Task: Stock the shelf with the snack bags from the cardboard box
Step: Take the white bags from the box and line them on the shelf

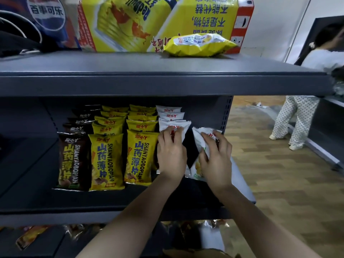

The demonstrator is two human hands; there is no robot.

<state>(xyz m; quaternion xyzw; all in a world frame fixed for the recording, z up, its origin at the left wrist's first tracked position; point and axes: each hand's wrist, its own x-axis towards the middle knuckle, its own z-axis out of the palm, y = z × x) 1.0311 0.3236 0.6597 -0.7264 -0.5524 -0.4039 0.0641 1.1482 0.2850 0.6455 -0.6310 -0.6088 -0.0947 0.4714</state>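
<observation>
Brown bags (71,161): four. Yellow bags (106,161): ten, one on top. White bags (170,116): five. Hands (172,155): two. Cartons (149,21): two.

On the grey metal shelf (240,175), snack bags stand upright in rows running front to back: a brown row (71,161) at the left, then two yellow rows (106,161) (140,155), then a white row (170,116) at the right. One more white bag (202,138) leans tilted just right of the white row, apart from it by a dark gap. A single yellow bag (199,46) lies flat on the shelf board above (130,79), touching a yellow printed carton (149,21).
</observation>
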